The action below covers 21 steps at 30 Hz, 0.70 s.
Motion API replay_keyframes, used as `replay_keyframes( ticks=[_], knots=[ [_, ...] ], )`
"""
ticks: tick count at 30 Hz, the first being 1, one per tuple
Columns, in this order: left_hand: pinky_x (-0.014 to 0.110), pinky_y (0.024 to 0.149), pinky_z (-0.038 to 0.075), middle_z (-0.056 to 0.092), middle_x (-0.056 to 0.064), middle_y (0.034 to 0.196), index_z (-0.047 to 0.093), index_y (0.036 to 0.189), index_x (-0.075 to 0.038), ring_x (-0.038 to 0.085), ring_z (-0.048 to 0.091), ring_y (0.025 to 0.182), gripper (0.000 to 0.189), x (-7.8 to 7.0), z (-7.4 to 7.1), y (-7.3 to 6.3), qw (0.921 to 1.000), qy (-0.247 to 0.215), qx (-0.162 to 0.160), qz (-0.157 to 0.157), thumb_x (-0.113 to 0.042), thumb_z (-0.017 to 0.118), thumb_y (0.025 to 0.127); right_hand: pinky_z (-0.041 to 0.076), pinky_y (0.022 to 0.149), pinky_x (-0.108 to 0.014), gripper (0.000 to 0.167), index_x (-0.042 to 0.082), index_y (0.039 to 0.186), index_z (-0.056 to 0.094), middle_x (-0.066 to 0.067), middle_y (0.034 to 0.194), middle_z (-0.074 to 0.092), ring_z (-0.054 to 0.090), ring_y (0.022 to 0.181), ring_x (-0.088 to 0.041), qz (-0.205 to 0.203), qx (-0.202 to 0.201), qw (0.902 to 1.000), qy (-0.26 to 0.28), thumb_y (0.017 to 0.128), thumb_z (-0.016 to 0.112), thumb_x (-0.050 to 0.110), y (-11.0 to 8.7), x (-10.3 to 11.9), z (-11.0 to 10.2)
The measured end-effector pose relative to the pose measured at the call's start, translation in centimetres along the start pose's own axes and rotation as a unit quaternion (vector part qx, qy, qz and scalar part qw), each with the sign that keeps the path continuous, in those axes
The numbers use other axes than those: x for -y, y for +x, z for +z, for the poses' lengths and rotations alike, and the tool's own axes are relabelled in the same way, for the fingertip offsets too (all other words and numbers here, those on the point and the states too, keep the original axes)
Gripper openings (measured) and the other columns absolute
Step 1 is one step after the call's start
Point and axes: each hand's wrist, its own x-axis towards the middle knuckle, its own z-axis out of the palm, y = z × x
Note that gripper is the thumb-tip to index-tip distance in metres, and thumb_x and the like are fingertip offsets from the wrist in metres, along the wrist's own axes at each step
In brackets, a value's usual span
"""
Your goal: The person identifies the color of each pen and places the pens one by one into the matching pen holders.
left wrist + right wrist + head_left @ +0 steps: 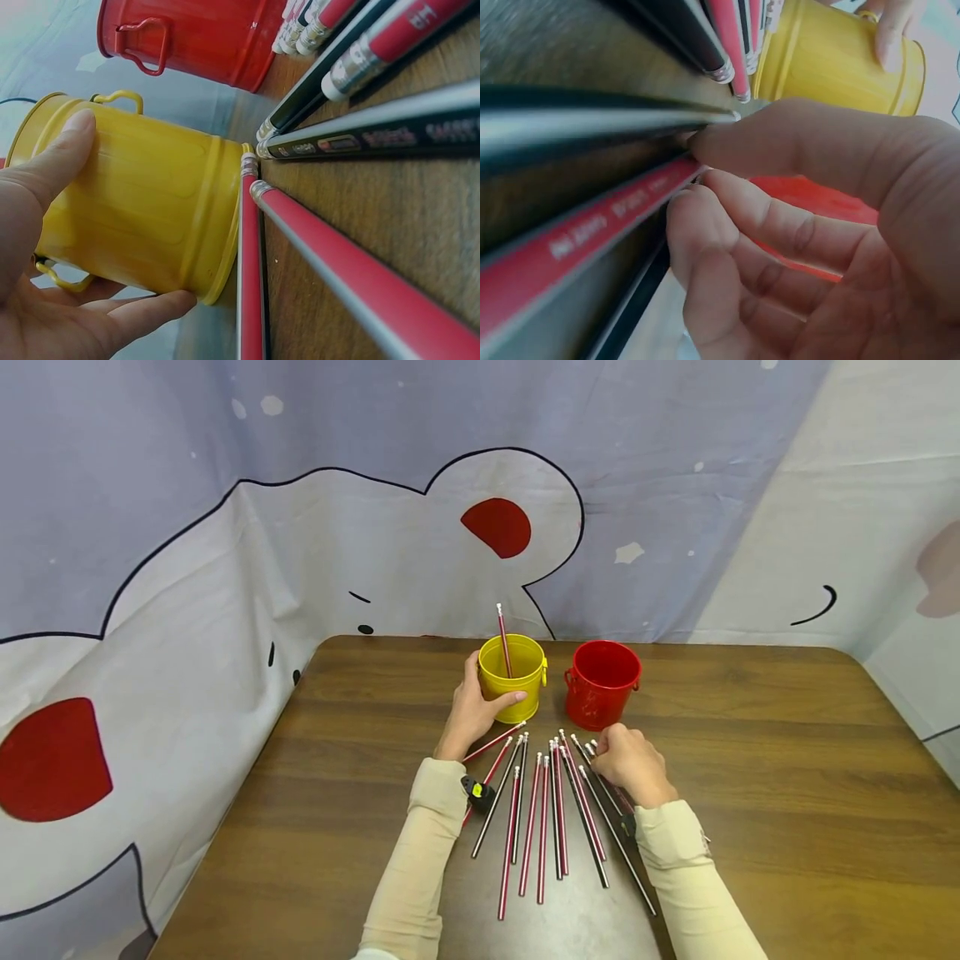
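My left hand [471, 708] holds a small yellow metal bucket [522, 700], its thumb across the front and its fingers round the far left side. One red pencil [503, 635] stands tilted inside that bucket, eraser end up. At the right of a fan of loose pencils, my right hand [632, 763] pinches a red striped pencil [592, 229] near its eraser end between thumb and fingers; the tip of that end is hidden. A dark pencil [592, 127] lies close beside the thumb in the right wrist view.
A red metal bucket [597, 703] stands right of the yellow one. Several red and black pencils, such as this red pencil [508, 852], fan out over the brown wooden table [765, 760], erasers toward the buckets. A patterned cloth [675, 527] hangs behind.
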Motion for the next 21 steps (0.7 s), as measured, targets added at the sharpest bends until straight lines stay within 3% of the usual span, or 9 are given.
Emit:
replay_keyframes(
  ticks=[12,21],
  knots=[
    [0.039,0.102,0.036,0.048,0.008,0.130,0.023,0.140,-0.022,0.019,0.048,0.114,0.087,0.01,-0.03,-0.05,1.0000,0.002,0.003,0.006,-0.041,0.075,0.073,0.029,0.042,-0.033,0.028,0.018,0.048,0.038,0.001,0.050,0.034,0.037,0.050,-0.019,-0.015,0.002,0.9991,-0.041,0.068,0.056,0.007,-0.39,0.70,0.35],
    [0.038,0.102,0.036,0.047,0.007,0.130,0.022,0.140,-0.023,0.019,0.048,0.114,0.087,0.10,-0.02,0.05,1.0000,0.006,0.003,0.002,-0.042,0.074,0.073,0.029,0.043,-0.033,0.028,0.018,0.048,0.038,0.001,0.050,0.033,0.036,0.051,-0.019,-0.020,-0.001,0.9988,-0.044,0.068,0.054,0.005,-0.27,0.92,0.58]
  ],
)
